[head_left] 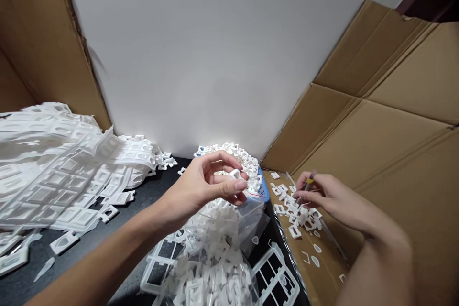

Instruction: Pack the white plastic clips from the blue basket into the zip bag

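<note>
My left hand (pixel 215 179) is raised at the middle, fingers curled round a small white plastic piece (pixel 234 173). Beneath it stands a clear plastic bag (pixel 218 263) filled with white pieces. Behind is a blue basket (pixel 264 186), heaped with similar small frames (pixel 247 158). To the right, my right hand (pixel 317 189) is closed on a thin dark tool with a yellow band (pixel 311 178); its kind I cannot make out. That hand is over a loose pile of white frames (pixel 304 217) on brown cardboard.
Sheets of joined white frames (pixel 71 177) are heaped at the left on the dark table (pixel 143 205). Cardboard walls (pixel 394 105) stand on both sides, with a pale wall (pixel 201 57) behind. Empty white grid frames (pixel 276 272) lie by the bag, and scraps (pixel 315 261) at the right.
</note>
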Demonstrator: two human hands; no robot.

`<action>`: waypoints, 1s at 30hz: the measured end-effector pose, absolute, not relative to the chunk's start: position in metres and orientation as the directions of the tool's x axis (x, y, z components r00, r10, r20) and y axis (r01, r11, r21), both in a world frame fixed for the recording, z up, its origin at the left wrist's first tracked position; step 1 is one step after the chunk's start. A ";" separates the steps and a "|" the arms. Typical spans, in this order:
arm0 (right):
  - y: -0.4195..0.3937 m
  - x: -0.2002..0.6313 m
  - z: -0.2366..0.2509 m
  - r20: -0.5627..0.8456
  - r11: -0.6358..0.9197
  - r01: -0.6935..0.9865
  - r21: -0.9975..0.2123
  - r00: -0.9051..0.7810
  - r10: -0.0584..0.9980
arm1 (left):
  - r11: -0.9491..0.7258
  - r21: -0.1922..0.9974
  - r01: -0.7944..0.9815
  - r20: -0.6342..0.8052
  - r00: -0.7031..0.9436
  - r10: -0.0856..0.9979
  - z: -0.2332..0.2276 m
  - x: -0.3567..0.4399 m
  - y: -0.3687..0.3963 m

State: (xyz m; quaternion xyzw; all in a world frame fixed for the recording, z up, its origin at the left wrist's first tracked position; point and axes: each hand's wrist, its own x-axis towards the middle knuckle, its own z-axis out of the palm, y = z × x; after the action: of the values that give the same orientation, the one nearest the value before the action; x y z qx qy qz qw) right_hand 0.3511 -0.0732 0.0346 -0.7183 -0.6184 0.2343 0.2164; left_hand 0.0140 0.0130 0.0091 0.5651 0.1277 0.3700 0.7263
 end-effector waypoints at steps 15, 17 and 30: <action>-0.083 0.291 0.059 -0.119 -0.002 0.395 -0.919 -0.271 0.955 | 0.055 0.996 -0.071 0.034 0.865 0.501 -0.003 0.026 0.005; -0.083 0.282 0.059 -0.091 0.041 0.396 -0.917 -0.309 0.947 | 0.014 0.999 -0.053 0.038 0.858 0.512 -0.003 0.025 0.003; -0.071 0.332 0.039 -0.281 -0.061 0.526 -0.848 -0.349 0.894 | 0.071 0.972 -0.224 0.153 0.833 0.532 0.009 0.018 0.004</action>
State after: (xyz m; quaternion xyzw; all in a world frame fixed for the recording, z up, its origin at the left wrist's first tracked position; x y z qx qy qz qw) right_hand 0.3323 -0.0709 0.0386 -0.5386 -0.6591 0.4902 0.1876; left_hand 0.0180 0.0041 0.0088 0.6294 0.1225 0.2620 0.7213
